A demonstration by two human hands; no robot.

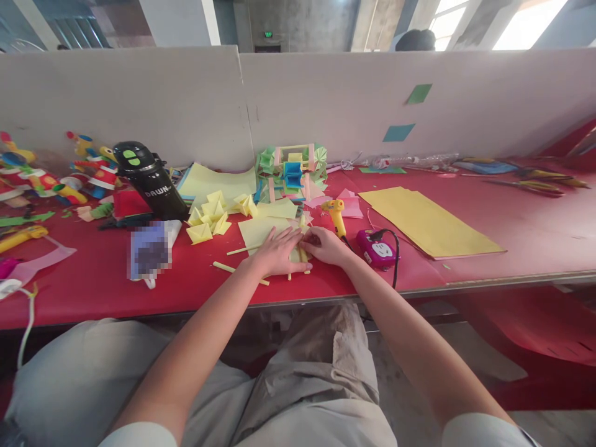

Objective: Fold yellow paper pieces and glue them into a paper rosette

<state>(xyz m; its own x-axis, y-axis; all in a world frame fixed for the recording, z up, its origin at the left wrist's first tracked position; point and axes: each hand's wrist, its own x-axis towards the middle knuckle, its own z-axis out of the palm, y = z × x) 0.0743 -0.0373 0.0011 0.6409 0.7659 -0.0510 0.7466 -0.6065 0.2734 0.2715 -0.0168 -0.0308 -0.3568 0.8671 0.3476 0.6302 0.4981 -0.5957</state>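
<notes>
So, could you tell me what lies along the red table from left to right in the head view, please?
Colourful toys → black flask → folded yellow paper shapes → left hand → right hand → purple power strip → yellow paper sheets.

Glue gun point(336, 215) blocks right, bare table point(512, 211) beyond (open) — bottle point(149, 180) left

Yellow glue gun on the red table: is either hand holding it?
No; the yellow glue gun stands apart, beyond the right hand.

The scene is evenly and brightly lit by daylight from windows point(526, 22) at the upper right, which are blown out. Straight edges are bowed by wide-angle distortion; one patch point(149, 251) is pixelated.
</notes>
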